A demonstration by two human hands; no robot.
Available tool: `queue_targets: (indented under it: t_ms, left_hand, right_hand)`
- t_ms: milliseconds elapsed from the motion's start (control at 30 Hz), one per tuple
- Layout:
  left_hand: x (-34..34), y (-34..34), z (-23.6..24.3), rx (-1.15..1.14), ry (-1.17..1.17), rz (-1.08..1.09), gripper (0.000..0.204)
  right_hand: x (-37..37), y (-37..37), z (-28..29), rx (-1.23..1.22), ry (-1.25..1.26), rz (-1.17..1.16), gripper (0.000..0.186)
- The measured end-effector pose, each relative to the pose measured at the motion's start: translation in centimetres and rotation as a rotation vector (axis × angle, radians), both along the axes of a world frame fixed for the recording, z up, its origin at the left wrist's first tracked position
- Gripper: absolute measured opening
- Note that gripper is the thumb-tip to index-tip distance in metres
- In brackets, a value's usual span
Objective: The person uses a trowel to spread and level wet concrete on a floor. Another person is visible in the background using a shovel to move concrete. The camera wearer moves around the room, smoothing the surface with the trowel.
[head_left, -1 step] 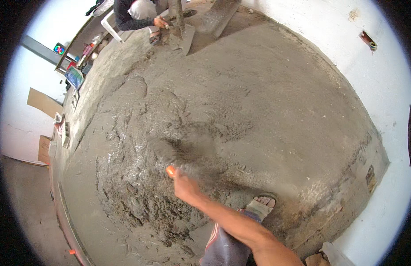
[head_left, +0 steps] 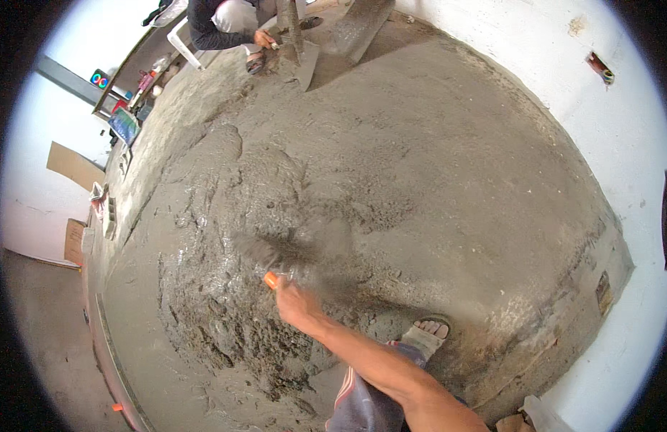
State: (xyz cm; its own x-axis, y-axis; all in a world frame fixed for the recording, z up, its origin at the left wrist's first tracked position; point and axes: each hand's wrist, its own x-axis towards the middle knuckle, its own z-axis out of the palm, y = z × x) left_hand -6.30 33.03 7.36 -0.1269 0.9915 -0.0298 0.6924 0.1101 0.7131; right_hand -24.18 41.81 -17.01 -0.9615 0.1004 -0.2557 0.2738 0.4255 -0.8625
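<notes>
My right hand [head_left: 297, 304] is closed around the orange handle [head_left: 271, 280] of a trowel, low over wet grey mortar [head_left: 232, 345]. Motion smears the trowel's blade, so its outline and whether it touches the mortar do not show. The mortar is lumpy and rough nearest me, while wetter, shiny ridges lie left of the hand. My left hand is out of the picture.
My sandalled foot [head_left: 428, 333] stands right of the hand. At the far end a co-worker's hand [head_left: 264, 39] holds a small tool beside a shovel blade [head_left: 309, 68]. A white wall [head_left: 520, 43] bounds the right side; cardboard [head_left: 74, 165] leans at left.
My right hand and the trowel handle have shifted slightly to the left. The blurred blade has moved a little with them.
</notes>
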Motion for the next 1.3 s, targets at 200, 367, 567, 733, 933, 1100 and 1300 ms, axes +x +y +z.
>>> queue_targets:
  t_ms: [200, 367, 567, 733, 933, 1100, 1300]
  left_hand:
    - [0.8, -0.8, -0.9, -0.022, -0.117, 0.035, 0.031]
    - [0.8, -0.3, -1.0, 0.036, -0.071, -0.001, 0.030]
    - [0.0, -0.2, -1.1, 0.092, -0.004, -0.081, 0.034]
    - [0.9, 0.1, -0.6, 0.083, 0.012, -0.088, 0.036]
    - [2.2, -1.1, -0.9, 0.008, 0.024, -0.053, 0.033]
    - [2.1, -0.1, 0.0, 0.023, 0.010, -0.002, 0.031]
    - [1.8, 0.7, 0.5, 0.008, -0.001, -0.045, 0.032]
  right_hand:
    - [5.1, 7.2, 1.6, -0.110, 0.002, -0.168, 0.033]
    - [21.7, 23.7, -0.7, -0.061, -0.314, -0.452, 0.037]
    - [35.0, 27.7, -4.2, -0.284, -0.772, -0.582, 0.030]
    - [27.5, 17.6, -8.6, -0.423, -0.551, -0.320, 0.028]
    - [14.9, 7.3, -4.6, -0.393, -0.423, -0.157, 0.037]
    - [8.8, 1.3, 2.6, -0.192, -0.142, -0.034, 0.033]
    - [2.8, -1.5, 3.0, -0.028, 0.197, 0.102, 0.031]
